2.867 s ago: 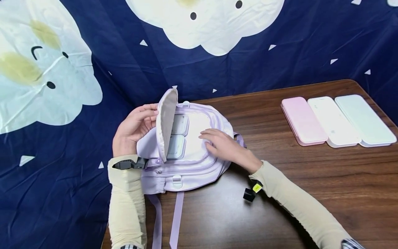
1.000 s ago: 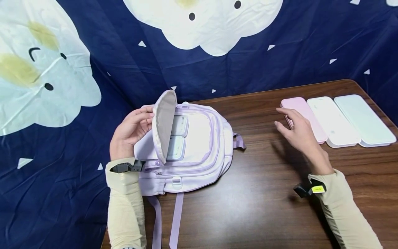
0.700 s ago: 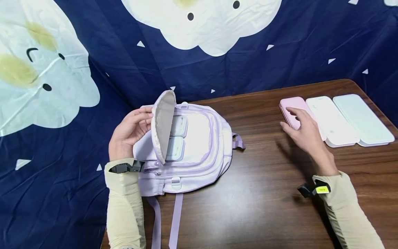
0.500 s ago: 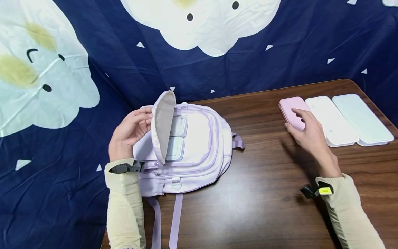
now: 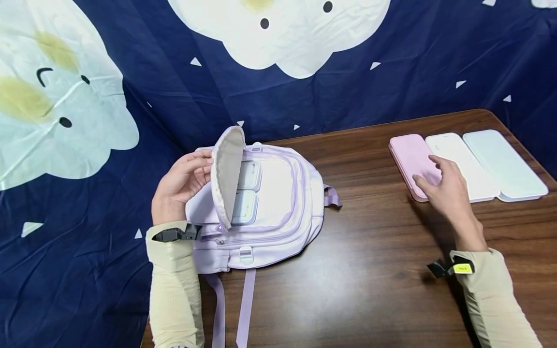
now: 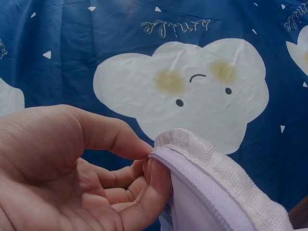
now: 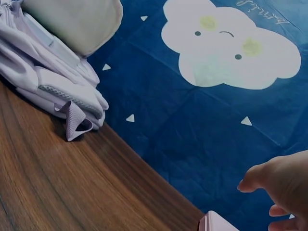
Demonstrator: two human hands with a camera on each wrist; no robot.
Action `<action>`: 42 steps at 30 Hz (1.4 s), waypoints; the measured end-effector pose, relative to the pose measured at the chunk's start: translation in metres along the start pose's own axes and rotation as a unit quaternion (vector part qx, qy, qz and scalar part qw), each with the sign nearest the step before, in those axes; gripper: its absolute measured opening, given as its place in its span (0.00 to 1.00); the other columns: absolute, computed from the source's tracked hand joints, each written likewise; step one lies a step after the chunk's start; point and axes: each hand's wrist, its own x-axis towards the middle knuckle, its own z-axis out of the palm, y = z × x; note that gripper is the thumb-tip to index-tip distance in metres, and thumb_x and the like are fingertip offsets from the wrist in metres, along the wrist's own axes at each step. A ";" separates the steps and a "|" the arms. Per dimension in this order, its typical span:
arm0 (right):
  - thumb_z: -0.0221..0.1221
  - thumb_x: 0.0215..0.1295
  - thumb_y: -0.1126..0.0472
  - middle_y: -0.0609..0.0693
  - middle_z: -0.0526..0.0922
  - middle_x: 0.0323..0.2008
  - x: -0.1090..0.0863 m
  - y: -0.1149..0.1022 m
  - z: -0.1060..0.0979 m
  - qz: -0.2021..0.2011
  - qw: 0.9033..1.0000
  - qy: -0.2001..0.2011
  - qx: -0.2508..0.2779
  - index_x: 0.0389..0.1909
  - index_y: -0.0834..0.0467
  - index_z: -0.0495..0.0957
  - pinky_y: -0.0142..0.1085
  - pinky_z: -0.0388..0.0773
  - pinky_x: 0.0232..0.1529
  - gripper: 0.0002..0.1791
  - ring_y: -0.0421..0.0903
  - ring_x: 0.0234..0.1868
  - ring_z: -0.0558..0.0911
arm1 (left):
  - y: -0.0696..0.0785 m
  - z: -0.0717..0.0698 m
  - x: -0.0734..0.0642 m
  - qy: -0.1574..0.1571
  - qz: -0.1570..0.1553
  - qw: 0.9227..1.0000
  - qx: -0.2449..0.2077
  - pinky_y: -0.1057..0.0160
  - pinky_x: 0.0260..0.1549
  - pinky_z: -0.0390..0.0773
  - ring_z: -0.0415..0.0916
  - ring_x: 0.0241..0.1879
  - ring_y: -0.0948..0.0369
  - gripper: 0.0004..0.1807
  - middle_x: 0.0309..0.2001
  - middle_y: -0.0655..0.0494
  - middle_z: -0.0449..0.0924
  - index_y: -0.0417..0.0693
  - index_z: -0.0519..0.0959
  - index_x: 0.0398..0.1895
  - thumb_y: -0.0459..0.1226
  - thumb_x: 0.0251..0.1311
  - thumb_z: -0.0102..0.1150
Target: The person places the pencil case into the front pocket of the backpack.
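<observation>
A lavender backpack (image 5: 311, 203) lies on the table with its front flap (image 5: 228, 174) raised. My left hand (image 5: 180, 181) pinches the flap's zippered edge between thumb and fingers, seen close in the left wrist view. Two pale boxes, one upper box (image 5: 250, 175) and one lower box (image 5: 244, 208), lie in the open pocket, partly hidden by the flap. At the right, my right hand (image 5: 450, 191) hovers with thumb and fingers spread over a pink case (image 5: 411, 152) and a white case (image 5: 452, 145), covering part of both. Contact with either cannot be made out.
A pale blue case (image 5: 505, 164) lies right of the white one, near the table's right edge. Straps (image 5: 246, 309) trail from the backpack toward the front. A dark blue cloth (image 5: 278, 96) with clouds hangs behind the wooden table (image 5: 361, 285).
My right hand has left the backpack and travelled right, past the pink case's left side to above the pink and white cases. My left hand keeps holding the flap, tipped slightly further left.
</observation>
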 end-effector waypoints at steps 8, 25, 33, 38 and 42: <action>0.60 0.61 0.56 0.76 0.63 0.60 -0.001 0.008 -0.005 0.065 0.997 -0.033 -0.034 0.67 0.70 0.58 0.62 0.58 0.59 0.38 0.71 0.61 0.62 | 0.000 -0.003 -0.002 -0.003 0.004 1.000 0.002 0.65 0.34 0.82 0.84 0.34 0.60 0.20 0.35 0.47 0.84 0.35 0.79 0.41 0.19 0.67 0.32; 0.59 0.62 0.49 0.82 0.58 0.58 -0.009 0.024 0.003 0.115 0.987 -0.083 -0.073 0.67 0.76 0.50 0.64 0.57 0.57 0.46 0.76 0.59 0.59 | -0.001 -0.003 -0.003 0.000 0.000 1.000 0.000 0.65 0.33 0.82 0.84 0.34 0.59 0.21 0.35 0.47 0.84 0.35 0.79 0.41 0.19 0.67 0.30; 0.63 0.58 0.45 0.85 0.58 0.55 -0.016 0.020 0.016 0.110 0.986 -0.085 -0.088 0.63 0.78 0.53 0.65 0.59 0.52 0.49 0.78 0.57 0.59 | 0.000 -0.002 -0.002 -0.002 0.000 1.000 -0.001 0.65 0.34 0.82 0.84 0.34 0.59 0.20 0.35 0.47 0.84 0.34 0.78 0.42 0.19 0.67 0.31; 0.64 0.56 0.44 0.85 0.57 0.55 -0.017 0.016 0.022 0.129 0.983 -0.089 -0.100 0.62 0.77 0.52 0.66 0.61 0.50 0.50 0.78 0.56 0.59 | 0.000 -0.001 -0.001 -0.007 0.000 1.000 0.001 0.65 0.34 0.82 0.84 0.35 0.59 0.19 0.36 0.47 0.84 0.34 0.77 0.43 0.20 0.67 0.32; 0.63 0.57 0.43 0.85 0.57 0.55 -0.016 0.016 0.023 0.141 0.980 -0.093 -0.103 0.62 0.77 0.51 0.66 0.62 0.49 0.50 0.78 0.55 0.59 | 0.001 -0.001 0.000 -0.006 0.001 1.000 0.003 0.65 0.33 0.82 0.84 0.34 0.60 0.20 0.36 0.47 0.84 0.34 0.78 0.43 0.19 0.67 0.31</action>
